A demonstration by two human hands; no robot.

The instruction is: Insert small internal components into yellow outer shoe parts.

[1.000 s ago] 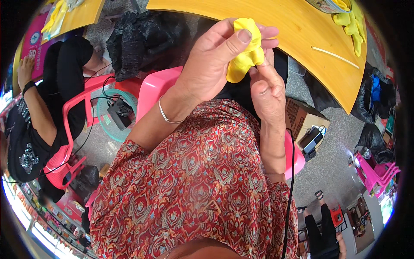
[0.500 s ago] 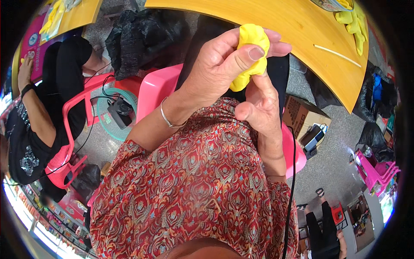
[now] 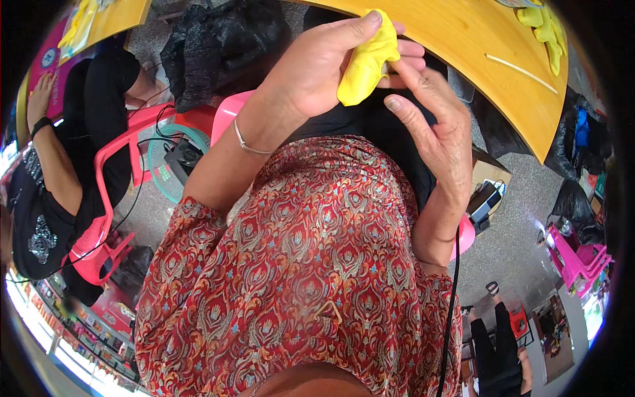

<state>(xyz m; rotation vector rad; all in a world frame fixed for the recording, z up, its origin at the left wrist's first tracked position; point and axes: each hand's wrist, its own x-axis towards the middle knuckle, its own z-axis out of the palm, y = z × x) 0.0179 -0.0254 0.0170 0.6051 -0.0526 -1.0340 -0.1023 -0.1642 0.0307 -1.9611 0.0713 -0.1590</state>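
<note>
A soft, bright yellow piece, bunched and rounded like cloth, lies across my left hand near the table's front edge. The left thumb presses along its top end, and fingertips show past its far side. My right hand is beside it on the right, thumb spread away from the fingers. Its index fingertip reaches the yellow piece's right edge. A small greyish spot shows at that edge, too small to make out. What the piece is exactly I cannot tell.
A yellow table curves across the front, bearing a thin pale stick and more yellow pieces. At left, a person sits by a pink chair. Black plastic bags and a cardboard box stand on the floor.
Both hands and the yellow piece have shifted up toward the table, the piece slightly left. The piece is turned, its lower end now smoother. My right thumb and fingers have spread apart.
</note>
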